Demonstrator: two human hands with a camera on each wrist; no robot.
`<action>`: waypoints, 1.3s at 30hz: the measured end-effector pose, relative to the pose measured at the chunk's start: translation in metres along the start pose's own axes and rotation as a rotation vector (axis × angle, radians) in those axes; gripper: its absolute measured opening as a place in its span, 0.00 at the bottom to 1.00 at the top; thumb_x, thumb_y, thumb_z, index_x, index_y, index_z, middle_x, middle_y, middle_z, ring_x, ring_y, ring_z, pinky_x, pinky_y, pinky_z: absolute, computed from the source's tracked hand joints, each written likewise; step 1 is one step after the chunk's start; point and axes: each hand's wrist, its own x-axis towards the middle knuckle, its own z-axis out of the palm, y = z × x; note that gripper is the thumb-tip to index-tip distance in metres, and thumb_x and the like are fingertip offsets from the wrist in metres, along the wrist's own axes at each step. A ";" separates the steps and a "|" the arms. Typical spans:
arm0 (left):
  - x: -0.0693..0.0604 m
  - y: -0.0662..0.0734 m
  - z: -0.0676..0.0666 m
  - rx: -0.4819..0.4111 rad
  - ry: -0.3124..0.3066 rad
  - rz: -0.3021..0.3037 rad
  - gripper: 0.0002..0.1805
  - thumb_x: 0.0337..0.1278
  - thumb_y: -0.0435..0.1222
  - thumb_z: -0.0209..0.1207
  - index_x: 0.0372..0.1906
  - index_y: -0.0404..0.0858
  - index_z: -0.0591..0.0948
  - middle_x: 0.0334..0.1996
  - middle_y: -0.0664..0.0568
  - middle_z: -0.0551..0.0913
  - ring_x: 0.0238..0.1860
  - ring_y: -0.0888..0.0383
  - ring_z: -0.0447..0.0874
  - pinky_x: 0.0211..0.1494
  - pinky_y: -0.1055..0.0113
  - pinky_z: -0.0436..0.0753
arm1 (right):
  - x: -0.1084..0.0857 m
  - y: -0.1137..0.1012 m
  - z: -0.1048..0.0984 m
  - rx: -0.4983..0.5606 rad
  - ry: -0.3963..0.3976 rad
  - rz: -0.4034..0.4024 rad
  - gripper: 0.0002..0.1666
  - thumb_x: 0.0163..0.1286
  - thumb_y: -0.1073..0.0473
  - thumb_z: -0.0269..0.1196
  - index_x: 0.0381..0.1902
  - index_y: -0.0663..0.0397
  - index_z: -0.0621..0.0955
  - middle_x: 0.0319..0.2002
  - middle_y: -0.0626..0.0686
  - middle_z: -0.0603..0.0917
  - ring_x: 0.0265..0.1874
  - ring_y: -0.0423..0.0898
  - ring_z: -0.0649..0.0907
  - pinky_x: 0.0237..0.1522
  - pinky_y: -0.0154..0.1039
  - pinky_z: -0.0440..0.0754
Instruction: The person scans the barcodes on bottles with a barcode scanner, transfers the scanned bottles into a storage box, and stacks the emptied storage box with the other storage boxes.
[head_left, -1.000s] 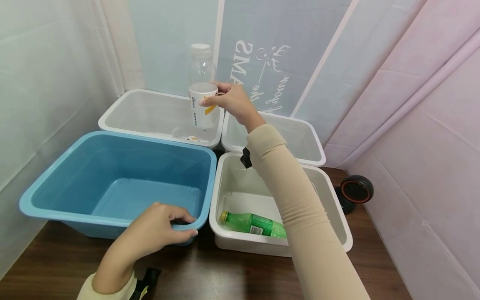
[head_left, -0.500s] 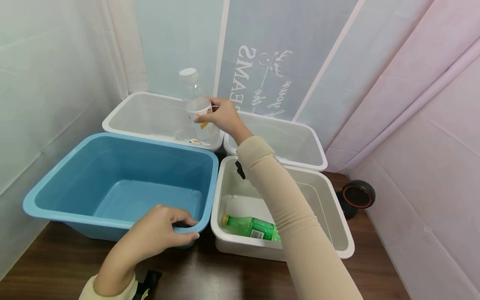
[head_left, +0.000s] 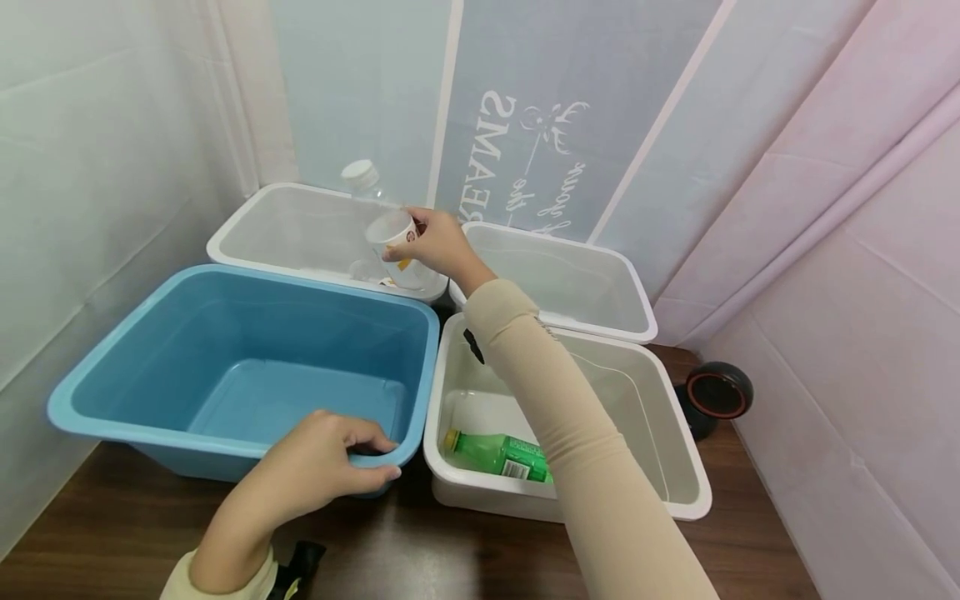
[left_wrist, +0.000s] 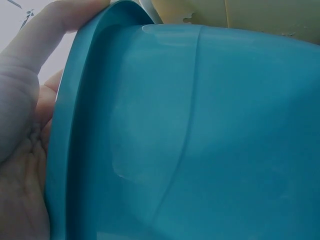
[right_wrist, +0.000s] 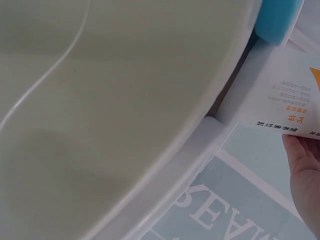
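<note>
In the head view my right hand (head_left: 444,247) holds a clear plastic bottle (head_left: 388,227) with a white cap and a white-and-orange label. Its cap leans to the left, and the lower end is down in the back-left white bin (head_left: 258,221). The label also shows beside my fingers in the right wrist view. My left hand (head_left: 322,463) grips the near right corner of the blue tub (head_left: 292,321), fingers inside the rim and thumb outside. Another clear item (head_left: 367,271) lies in the back-left bin, mostly hidden behind the bottle and the tub.
A green bottle (head_left: 498,456) with a yellow cap lies in the front-right white bin (head_left: 495,492), partly under my right forearm. Behind it stands another white bin (head_left: 555,267). A black round device (head_left: 716,392) sits at the right. Fabric curtains close off the back and sides.
My right hand has lowered the bottle into the back-left bin and tilted its cap further left. My left hand keeps its grip on the tub. The view has shifted slightly.
</note>
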 end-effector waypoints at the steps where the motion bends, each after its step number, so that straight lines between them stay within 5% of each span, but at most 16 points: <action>1: 0.000 0.000 0.000 0.003 0.001 0.000 0.12 0.53 0.50 0.70 0.40 0.50 0.89 0.38 0.62 0.89 0.37 0.71 0.81 0.38 0.71 0.79 | 0.000 0.000 0.000 -0.012 -0.004 0.001 0.30 0.53 0.54 0.78 0.54 0.48 0.82 0.27 0.44 0.76 0.28 0.39 0.71 0.30 0.32 0.67; 20: -0.001 -0.001 0.001 0.001 -0.005 -0.002 0.13 0.53 0.50 0.70 0.41 0.49 0.89 0.39 0.62 0.89 0.38 0.69 0.83 0.39 0.70 0.80 | 0.001 -0.002 0.005 -0.159 -0.053 0.005 0.30 0.53 0.53 0.78 0.53 0.50 0.82 0.33 0.48 0.79 0.35 0.43 0.76 0.36 0.33 0.73; 25: 0.000 -0.001 0.002 -0.005 -0.012 -0.002 0.12 0.54 0.49 0.70 0.41 0.49 0.89 0.38 0.62 0.89 0.35 0.72 0.80 0.38 0.71 0.79 | -0.001 -0.002 0.005 -0.200 -0.083 0.068 0.46 0.54 0.53 0.77 0.70 0.52 0.72 0.59 0.54 0.81 0.58 0.45 0.80 0.58 0.35 0.78; 28: 0.000 0.000 0.002 -0.017 -0.030 -0.012 0.13 0.54 0.49 0.70 0.41 0.48 0.90 0.38 0.61 0.89 0.34 0.72 0.79 0.37 0.71 0.78 | -0.009 -0.001 -0.001 -0.187 -0.091 0.097 0.49 0.56 0.53 0.76 0.73 0.53 0.69 0.67 0.56 0.77 0.66 0.47 0.77 0.64 0.39 0.75; 39: 0.001 0.000 0.000 0.028 -0.014 -0.039 0.13 0.53 0.49 0.70 0.41 0.50 0.90 0.41 0.60 0.89 0.38 0.66 0.81 0.42 0.66 0.80 | -0.063 0.004 -0.036 -0.241 -0.157 0.042 0.39 0.58 0.53 0.75 0.67 0.55 0.76 0.62 0.55 0.81 0.62 0.49 0.80 0.64 0.41 0.75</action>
